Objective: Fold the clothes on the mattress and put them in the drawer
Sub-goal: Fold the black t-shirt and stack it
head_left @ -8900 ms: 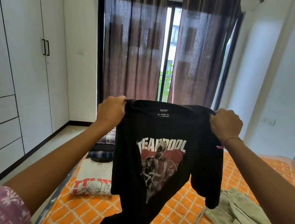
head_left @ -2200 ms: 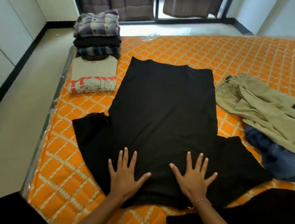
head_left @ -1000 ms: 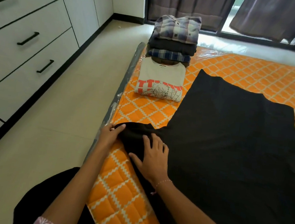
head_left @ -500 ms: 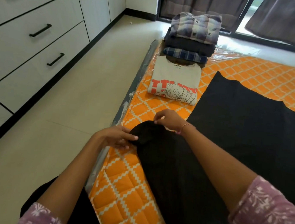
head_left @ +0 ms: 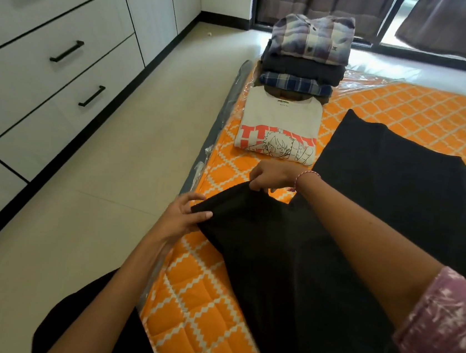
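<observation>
A black T-shirt (head_left: 392, 194) lies face down on the orange quilted mattress (head_left: 425, 111). Its left sleeve is lifted off the mattress. My left hand (head_left: 183, 220) pinches the sleeve's near corner. My right hand (head_left: 272, 178) pinches the sleeve's far corner from above, its arm crossing over the shirt. A folded white T-shirt with a red cartoon print (head_left: 280, 129) lies further up the mattress. Behind it stands a stack of folded plaid and dark shirts (head_left: 306, 54). White drawers with black handles (head_left: 66, 51) line the left wall, all closed.
Pale tiled floor (head_left: 102, 190) runs between the drawers and the mattress edge, which is wrapped in clear plastic (head_left: 220, 122). Dark curtains (head_left: 458, 25) hang over a glass door at the back. My dark-clothed knee (head_left: 84, 322) rests by the mattress edge.
Both hands have raised the black sleeve a little higher off the mattress and spread its corners apart. Before that, the shirt was laid flat and smoothed, and I turned toward its left sleeve.
</observation>
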{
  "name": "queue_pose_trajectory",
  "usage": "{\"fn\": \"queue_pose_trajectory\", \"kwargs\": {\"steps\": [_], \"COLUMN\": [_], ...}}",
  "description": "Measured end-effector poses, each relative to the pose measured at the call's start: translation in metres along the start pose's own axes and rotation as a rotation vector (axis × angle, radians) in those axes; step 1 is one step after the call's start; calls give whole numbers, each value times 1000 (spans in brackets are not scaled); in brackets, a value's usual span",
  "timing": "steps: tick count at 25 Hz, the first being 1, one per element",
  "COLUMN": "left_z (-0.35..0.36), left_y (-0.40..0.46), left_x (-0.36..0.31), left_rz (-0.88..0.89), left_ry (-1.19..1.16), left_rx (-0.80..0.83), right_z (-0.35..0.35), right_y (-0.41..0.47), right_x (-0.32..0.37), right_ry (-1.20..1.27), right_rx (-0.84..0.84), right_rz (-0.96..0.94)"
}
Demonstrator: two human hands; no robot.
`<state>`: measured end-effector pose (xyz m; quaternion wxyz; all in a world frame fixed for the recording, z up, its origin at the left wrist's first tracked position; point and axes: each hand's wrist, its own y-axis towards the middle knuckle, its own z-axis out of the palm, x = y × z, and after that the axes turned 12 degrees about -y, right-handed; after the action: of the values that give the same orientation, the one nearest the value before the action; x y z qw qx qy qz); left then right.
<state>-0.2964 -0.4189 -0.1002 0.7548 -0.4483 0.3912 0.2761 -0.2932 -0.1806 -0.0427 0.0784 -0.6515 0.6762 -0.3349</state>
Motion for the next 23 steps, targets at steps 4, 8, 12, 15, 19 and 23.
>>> {"fn": "queue_pose_trajectory", "kwargs": {"steps": [4, 8, 12, 15, 19, 23], "left_z": [3, 33, 91, 130, 146, 171], "left_y": [10, 6, -41, -81, -95, -120], "left_x": [28, 35, 36, 54, 95, 133], "left_rz": [-70, 21, 452, 632, 704, 431], "left_ry": [-77, 144, 378, 489, 1087, 1292], "left_rx": [-357, -435, -67, 145, -52, 216], "right_z": [38, 75, 69, 65, 88, 142], "right_y": [-5, -28, -59, -92, -179, -255], "right_x": [-10, 2, 24, 7, -49, -88], "right_ry": [114, 491, 1121, 1136, 1483, 1741], "right_rx": [-614, -695, -96, -254, -605, -794], "right_rz": [262, 669, 524, 475, 348, 530]}}
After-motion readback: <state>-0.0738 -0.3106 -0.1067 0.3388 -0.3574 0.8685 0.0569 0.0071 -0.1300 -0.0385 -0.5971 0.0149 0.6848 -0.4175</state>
